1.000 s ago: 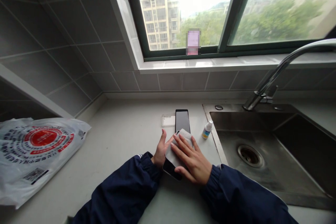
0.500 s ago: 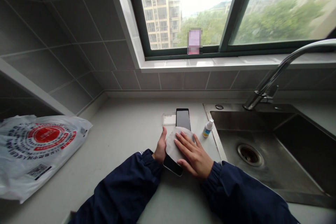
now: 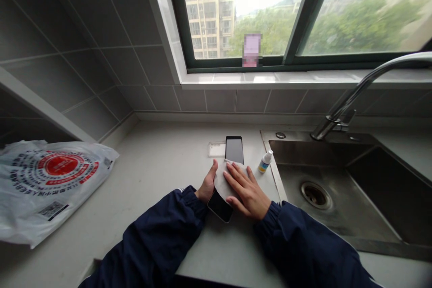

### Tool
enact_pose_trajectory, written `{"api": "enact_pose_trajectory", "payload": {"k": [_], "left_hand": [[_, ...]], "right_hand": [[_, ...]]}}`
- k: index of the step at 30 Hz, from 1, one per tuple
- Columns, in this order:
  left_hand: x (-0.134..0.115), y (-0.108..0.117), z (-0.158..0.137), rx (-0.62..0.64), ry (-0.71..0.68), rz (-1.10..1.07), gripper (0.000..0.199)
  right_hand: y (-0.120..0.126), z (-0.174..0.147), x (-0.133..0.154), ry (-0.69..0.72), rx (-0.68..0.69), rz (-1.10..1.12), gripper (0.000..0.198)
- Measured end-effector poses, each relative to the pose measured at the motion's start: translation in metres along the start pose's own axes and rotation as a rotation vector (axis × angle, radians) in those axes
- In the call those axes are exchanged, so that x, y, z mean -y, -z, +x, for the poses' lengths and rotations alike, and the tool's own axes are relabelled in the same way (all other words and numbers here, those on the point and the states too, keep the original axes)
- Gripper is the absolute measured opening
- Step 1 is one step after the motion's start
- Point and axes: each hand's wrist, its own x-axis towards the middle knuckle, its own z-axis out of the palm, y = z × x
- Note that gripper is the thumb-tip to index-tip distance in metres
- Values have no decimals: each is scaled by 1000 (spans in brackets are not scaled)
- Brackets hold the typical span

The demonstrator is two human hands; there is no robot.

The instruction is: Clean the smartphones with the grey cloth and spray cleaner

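Observation:
My left hand (image 3: 206, 186) grips the edge of a dark-screened smartphone (image 3: 220, 208), its thumb pointing up along the side. A pale grey cloth (image 3: 222, 184) with a zigzag edge covers most of that screen; only the lower end shows. Flat on the cloth lies my right hand (image 3: 248, 193), fingers stretched out and slightly apart, pressing it against the phone. Just beyond, a second dark phone (image 3: 234, 149) rests on the counter, its near end hidden by the cloth and fingers. Beside it is a clear phone case (image 3: 216, 149). A small white spray bottle (image 3: 265, 162) stands to the right.
A steel sink (image 3: 340, 189) with a curved faucet (image 3: 353, 94) is on the right. On the left, a white plastic bag (image 3: 57, 184) with red and black print lies on the pale counter (image 3: 158, 162). A window (image 3: 236, 18) is behind.
The cloth and right hand have shifted slightly up along the phone, baring a little more of its lower end. My left hand keeps its grip. The whole view has shifted slightly.

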Motion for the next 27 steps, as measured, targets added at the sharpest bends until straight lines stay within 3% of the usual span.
{"api": "enact_pose_trajectory", "payload": {"k": [5, 18, 27], "left_hand": [[0, 2, -1, 52, 61, 4, 74], [1, 3, 3, 47, 43, 17, 70], [0, 8, 1, 67, 34, 21, 78]], "right_hand": [[1, 0, -2, 2, 10, 11, 64], [-2, -4, -4, -34, 32, 25, 61], [0, -4, 5, -1, 14, 6, 65]]}}
